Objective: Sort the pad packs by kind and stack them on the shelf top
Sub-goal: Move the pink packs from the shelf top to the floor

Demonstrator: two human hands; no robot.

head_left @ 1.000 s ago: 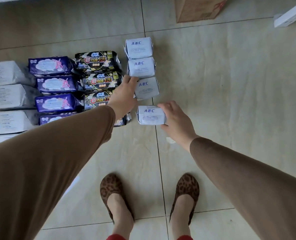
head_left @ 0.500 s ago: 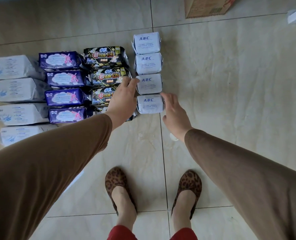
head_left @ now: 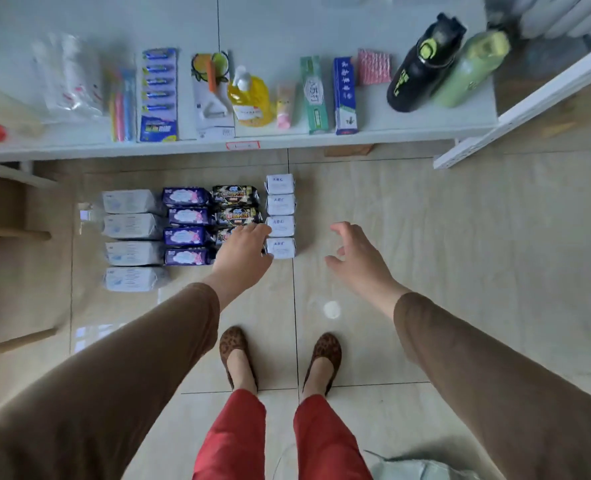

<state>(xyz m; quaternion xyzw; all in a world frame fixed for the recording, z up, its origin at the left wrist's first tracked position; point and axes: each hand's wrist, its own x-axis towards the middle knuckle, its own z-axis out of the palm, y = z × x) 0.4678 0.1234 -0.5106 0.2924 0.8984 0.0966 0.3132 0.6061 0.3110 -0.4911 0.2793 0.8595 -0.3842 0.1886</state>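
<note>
Pad packs lie on the floor in four columns by kind: pale grey packs at the left, purple packs, black packs, and small white ABC packs at the right. My left hand hangs over the near black packs with relaxed fingers and holds nothing; whether it touches them I cannot tell. My right hand is raised to the right of the nearest ABC pack, fingers spread and loosely bent, holding nothing. The white shelf top lies beyond the packs.
The shelf carries batteries, a yellow pouch, toothpaste boxes, a black bottle and a green bottle. A white shelf rail runs at the right. Cardboard stands at the left. My feet stand behind the packs.
My right hand let go of the nearest ABC pack, which lies in its column, and drew away to the right. The view rose and pulled back, bringing the shelf top into sight.
</note>
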